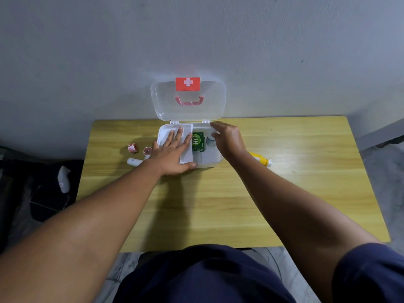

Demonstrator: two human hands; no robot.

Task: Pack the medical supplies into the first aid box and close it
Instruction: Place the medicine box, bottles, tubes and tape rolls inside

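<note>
1. The white plastic first aid box (209,159) sits at the far middle of the yellow wood-grain table (218,204), its clear lid (188,110) standing open and upright against the grey wall (196,36). A red latch with a white cross (187,83) is at the lid's top edge, with a pink handle (189,102) showing through the lid below it.

2. The left hand (172,154) reaches forward on a nearly straight arm and lies palm down, fingers spread and flat, on a white flat packet (186,145) covering the left part of the box. The thumb hooks along the box's near edge. It presses rather than grips.

3. The right hand (228,139) comes in from the right with the wrist bent. Its fingers curl loosely over the right side of the box and the fingertips are near the back rim by the hinge. I cannot tell whether it holds anything.

4. Between the 2 hands, inside the box, lies a green carton with white lettering (198,142), and a white round container (211,141) is partly hidden under the right hand.

5. Left of the box on the table are 2 small red-and-white tape rolls (133,148) and a white tube (135,161), partly behind the left wrist.

6. A yellow bottle with a clear cap (261,159) lies on its side just right of the box, behind the right forearm.
</note>
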